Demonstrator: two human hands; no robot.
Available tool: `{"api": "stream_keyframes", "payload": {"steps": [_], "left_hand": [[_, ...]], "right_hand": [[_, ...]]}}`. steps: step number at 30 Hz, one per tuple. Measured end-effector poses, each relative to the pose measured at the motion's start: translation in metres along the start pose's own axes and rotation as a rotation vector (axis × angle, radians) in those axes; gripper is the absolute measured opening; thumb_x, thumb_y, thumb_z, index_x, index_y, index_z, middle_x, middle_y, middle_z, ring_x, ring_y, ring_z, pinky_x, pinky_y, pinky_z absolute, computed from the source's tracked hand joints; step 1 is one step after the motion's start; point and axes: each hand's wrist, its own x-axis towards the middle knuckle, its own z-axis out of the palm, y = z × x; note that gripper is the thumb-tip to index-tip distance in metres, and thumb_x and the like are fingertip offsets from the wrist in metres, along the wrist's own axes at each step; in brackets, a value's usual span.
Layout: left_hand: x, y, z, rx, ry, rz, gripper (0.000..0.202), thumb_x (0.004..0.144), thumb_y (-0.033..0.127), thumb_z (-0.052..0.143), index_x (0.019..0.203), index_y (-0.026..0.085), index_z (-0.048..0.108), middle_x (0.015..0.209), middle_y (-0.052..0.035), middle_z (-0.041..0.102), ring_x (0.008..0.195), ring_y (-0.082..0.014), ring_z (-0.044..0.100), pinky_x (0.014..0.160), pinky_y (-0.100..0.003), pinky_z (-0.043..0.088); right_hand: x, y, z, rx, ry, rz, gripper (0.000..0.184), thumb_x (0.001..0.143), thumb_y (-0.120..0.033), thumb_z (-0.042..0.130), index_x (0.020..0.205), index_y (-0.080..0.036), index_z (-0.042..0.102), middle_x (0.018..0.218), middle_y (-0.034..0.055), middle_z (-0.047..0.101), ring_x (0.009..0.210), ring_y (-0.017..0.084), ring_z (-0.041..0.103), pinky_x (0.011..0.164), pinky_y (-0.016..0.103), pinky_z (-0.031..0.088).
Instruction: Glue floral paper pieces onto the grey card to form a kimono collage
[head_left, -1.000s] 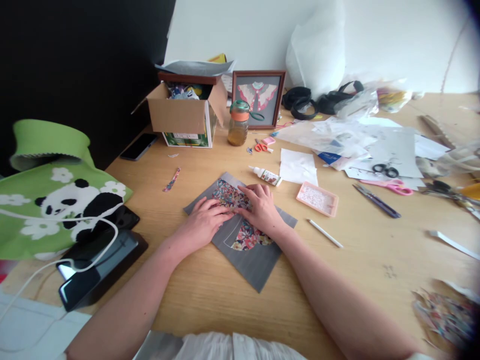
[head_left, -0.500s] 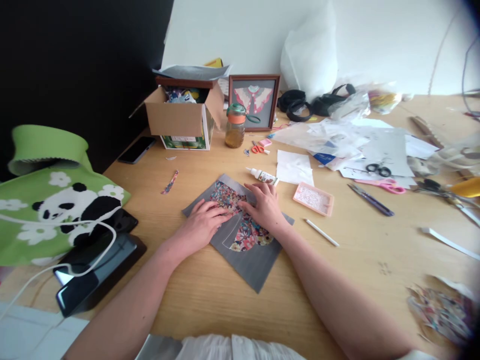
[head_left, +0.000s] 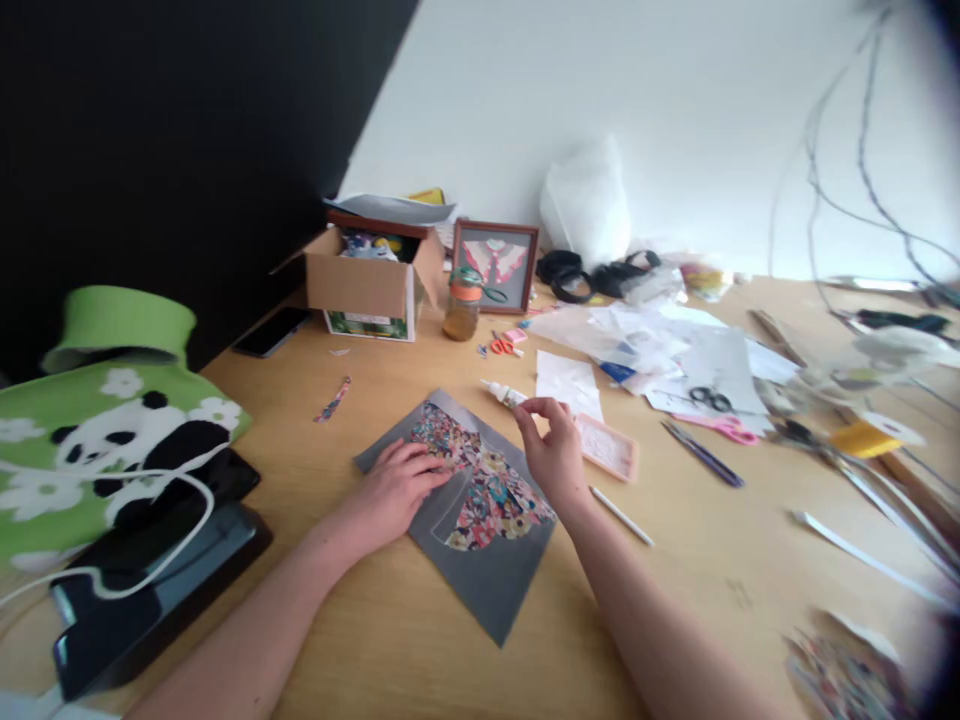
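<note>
A grey sheet [head_left: 480,590] lies turned cornerwise on the table, with floral fabric pieces [head_left: 499,490] on it and a thin pale outline beside them. My left hand [head_left: 397,480] rests flat on the sheet's left part, fingers stretched over the floral fabric. Above the sheet's right edge, my right hand [head_left: 553,445] is raised with thumb and forefinger pinched together; anything between them is too small to see. Just behind those fingertips lies a white glue bottle [head_left: 504,394], partly covered by the hand. Right of this hand sits a pink tray [head_left: 619,455] of tiny pale bits.
A white stick [head_left: 621,515], a craft knife [head_left: 701,453] and pink scissors [head_left: 731,430] lie to the right. Behind stand a jar [head_left: 461,315], an open carton [head_left: 360,285] and a framed collar picture [head_left: 495,265]. A green panda bag [head_left: 112,400] and cable occupy the left.
My right hand has lifted off the floral fabric and closed into a pinch, uncovering the right-hand pieces. My left hand stays on the sheet. The camera view has tilted up.
</note>
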Motion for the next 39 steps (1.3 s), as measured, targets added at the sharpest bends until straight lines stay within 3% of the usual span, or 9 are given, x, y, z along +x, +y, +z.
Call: {"api": "stream_keyframes", "payload": {"steps": [3, 7, 13, 16, 19, 24, 27, 34, 39], "left_hand": [[0.0, 0.006, 0.0, -0.011, 0.061, 0.006, 0.038, 0.095, 0.009, 0.048, 0.126, 0.024, 0.065, 0.134, -0.0036, 0.062, 0.129, -0.0249, 0.048, 0.114, -0.05, 0.037], [-0.001, 0.009, 0.001, -0.003, 0.131, 0.008, 0.037, 0.095, 0.012, 0.049, 0.128, 0.024, 0.063, 0.133, -0.0046, 0.061, 0.128, -0.0231, 0.049, 0.114, -0.043, 0.038], [-0.004, 0.003, 0.0, 0.066, 0.158, -0.038, 0.034, 0.093, 0.014, 0.053, 0.123, 0.024, 0.063, 0.131, -0.0043, 0.061, 0.127, -0.0232, 0.05, 0.113, -0.042, 0.039], [-0.004, 0.0, -0.002, 0.101, 0.138, -0.038, 0.033, 0.091, 0.013, 0.055, 0.121, 0.024, 0.062, 0.128, -0.0039, 0.062, 0.124, -0.0235, 0.051, 0.112, -0.042, 0.04], [-0.004, -0.002, -0.004, 0.086, 0.127, -0.059, 0.035, 0.09, 0.012, 0.056, 0.122, 0.023, 0.062, 0.126, -0.0044, 0.062, 0.123, -0.0241, 0.052, 0.111, -0.043, 0.04], [-0.002, -0.004, -0.003, 0.05, 0.136, -0.074, 0.035, 0.087, 0.01, 0.06, 0.12, 0.019, 0.065, 0.123, -0.0098, 0.062, 0.119, -0.0276, 0.053, 0.111, -0.048, 0.039], [-0.001, -0.007, -0.003, 0.049, 0.168, -0.115, 0.038, 0.087, 0.004, 0.052, 0.121, 0.015, 0.065, 0.122, -0.0124, 0.063, 0.119, -0.0285, 0.053, 0.107, -0.046, 0.043], [-0.001, -0.015, -0.004, 0.073, 0.275, -0.28, 0.039, 0.092, 0.008, 0.045, 0.127, 0.012, 0.062, 0.123, -0.0133, 0.064, 0.113, -0.027, 0.057, 0.103, -0.044, 0.046], [-0.001, -0.021, -0.004, 0.087, 0.303, -0.352, 0.034, 0.097, 0.016, 0.044, 0.125, 0.012, 0.064, 0.118, -0.0131, 0.067, 0.106, -0.0254, 0.063, 0.099, -0.042, 0.049]], "right_hand": [[0.019, -0.009, 0.015, 0.054, -0.222, 0.015, 0.016, 0.088, -0.036, 0.058, 0.084, -0.021, 0.063, 0.085, 0.0056, 0.068, 0.085, 0.023, 0.061, 0.075, 0.035, 0.047], [0.057, -0.04, 0.073, 0.051, -0.686, -0.045, 0.013, 0.087, -0.027, 0.06, 0.094, -0.018, 0.066, 0.085, 0.0045, 0.07, 0.076, 0.018, 0.064, 0.071, 0.03, 0.049], [0.089, -0.083, 0.188, -0.043, -0.838, -0.196, 0.014, 0.081, -0.008, 0.063, 0.091, -0.015, 0.069, 0.075, 0.0039, 0.069, 0.068, 0.015, 0.063, 0.064, 0.025, 0.049], [0.1, -0.092, 0.214, -0.097, -0.832, -0.269, 0.022, 0.076, -0.002, 0.067, 0.092, -0.017, 0.071, 0.082, 0.0048, 0.07, 0.074, 0.016, 0.065, 0.07, 0.026, 0.051], [0.117, -0.085, 0.194, -0.142, -0.782, -0.327, 0.025, 0.079, -0.007, 0.071, 0.101, -0.019, 0.071, 0.098, 0.0071, 0.071, 0.089, 0.018, 0.066, 0.081, 0.028, 0.051], [0.12, -0.023, 0.081, -0.361, -0.619, -0.226, 0.035, 0.082, -0.025, 0.074, 0.115, -0.018, 0.066, 0.119, 0.0148, 0.064, 0.111, 0.028, 0.06, 0.098, 0.043, 0.045], [0.098, 0.02, 0.029, -0.518, -0.576, -0.068, 0.045, 0.073, -0.022, 0.077, 0.115, -0.013, 0.064, 0.103, 0.0182, 0.067, 0.101, 0.035, 0.062, 0.089, 0.051, 0.047], [0.045, 0.042, 0.004, -0.466, -0.436, 0.065, 0.036, 0.084, -0.027, 0.059, 0.118, -0.015, 0.06, 0.101, 0.0147, 0.067, 0.085, 0.028, 0.066, 0.075, 0.042, 0.05], [0.018, 0.012, -0.026, 0.242, -0.256, 0.401, 0.053, 0.07, -0.051, 0.077, 0.106, -0.018, 0.057, 0.083, 0.003, 0.065, 0.063, 0.016, 0.06, 0.057, 0.028, 0.047]]}}
